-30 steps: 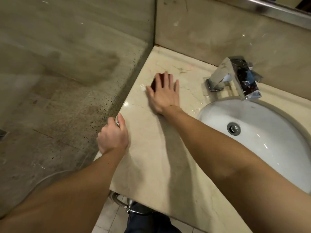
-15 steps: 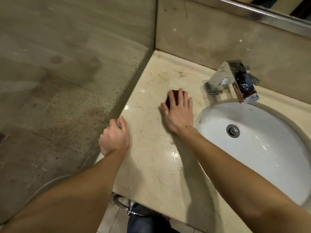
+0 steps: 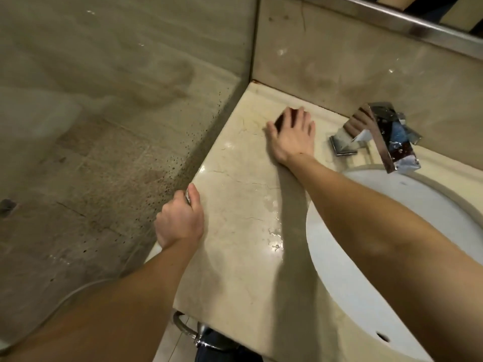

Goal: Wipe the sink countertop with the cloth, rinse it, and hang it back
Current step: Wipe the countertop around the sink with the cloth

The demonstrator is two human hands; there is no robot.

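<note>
The right hand (image 3: 291, 135) lies flat, fingers spread, and presses the dark cloth (image 3: 280, 120) on the countertop (image 3: 235, 257). The left hand (image 3: 180, 220) grips its left edge with curled fingers.

Cloth (image 3: 280, 119) under right hand (image 3: 292, 138) on countertop (image 3: 235, 231), faucet (image 3: 376, 134) to its right, sink (image 3: 360, 291) nearer.

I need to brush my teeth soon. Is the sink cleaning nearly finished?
Not yet. Done: wet streaks shine on the countertop beside the basin. In hand: the right hand presses the dark cloth near the back wall; the left hand grips the countertop's edge. Left: rinsing at the faucet, then hanging it up.
</note>
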